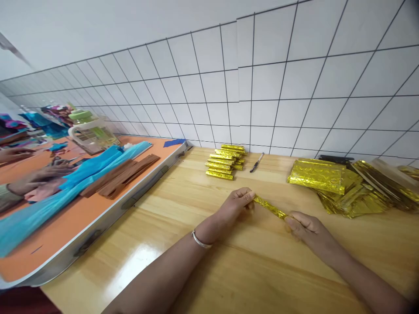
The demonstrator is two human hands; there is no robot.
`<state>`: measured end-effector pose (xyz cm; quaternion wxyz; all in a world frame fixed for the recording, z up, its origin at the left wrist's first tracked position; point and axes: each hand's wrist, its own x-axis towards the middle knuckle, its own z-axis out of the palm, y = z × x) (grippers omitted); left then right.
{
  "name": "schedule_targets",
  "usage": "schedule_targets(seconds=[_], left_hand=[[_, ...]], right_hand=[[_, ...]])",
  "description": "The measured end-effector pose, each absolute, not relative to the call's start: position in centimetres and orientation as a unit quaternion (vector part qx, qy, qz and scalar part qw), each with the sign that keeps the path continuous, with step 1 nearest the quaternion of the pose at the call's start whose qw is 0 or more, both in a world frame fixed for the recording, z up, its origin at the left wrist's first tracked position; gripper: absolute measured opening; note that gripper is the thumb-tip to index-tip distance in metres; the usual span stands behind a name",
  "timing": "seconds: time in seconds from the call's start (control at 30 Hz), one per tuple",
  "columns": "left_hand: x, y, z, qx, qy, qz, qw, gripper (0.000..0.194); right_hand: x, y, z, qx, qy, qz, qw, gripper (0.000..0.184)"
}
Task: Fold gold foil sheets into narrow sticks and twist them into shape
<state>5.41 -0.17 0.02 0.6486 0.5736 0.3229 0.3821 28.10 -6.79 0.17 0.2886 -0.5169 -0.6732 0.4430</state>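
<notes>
A narrow folded strip of shiny gold foil [270, 207] stretches between my two hands, just above the wooden table. My left hand [240, 201], with a silver bangle at its wrist, pinches the far left end. At the strip's other end, the fingers of my right hand [301, 223] are closed around it. Beyond my left hand lies a stack of similar folded gold strips [225, 162]. To the right rests a pile of wider gold foil sheets [317, 176], some flat and some fanned out.
A pen [257, 162] lies beside the stacked strips, near the tiled wall [268, 83]. At left, an orange-topped table [75, 222] bears blue and brown fabric strips [127, 176] and a green-lidded clear jug [93, 131]. Another person's hands [42, 176] are over there.
</notes>
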Motion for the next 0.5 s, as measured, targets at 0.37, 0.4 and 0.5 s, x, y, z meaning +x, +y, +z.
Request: schedule_targets(seconds=[0.37, 0.4, 0.5], left_hand=[[9.4, -3.4, -0.6, 0.317, 0.296, 0.553, 0.711, 0.048], [9.5, -3.5, -0.3, 0.307, 0.289, 0.549, 0.721, 0.047], [9.9, -3.7, 0.2, 0.288, 0.292, 0.538, 0.736, 0.041]], right_hand=[[25.9, -7.6, -1.9, -0.566, -0.659, 0.379, 0.319, 0.038], [25.9, -7.6, -1.9, -0.565, -0.665, 0.371, 0.318, 0.038], [25.8, -7.7, -1.8, -0.556, -0.686, 0.353, 0.308, 0.038]])
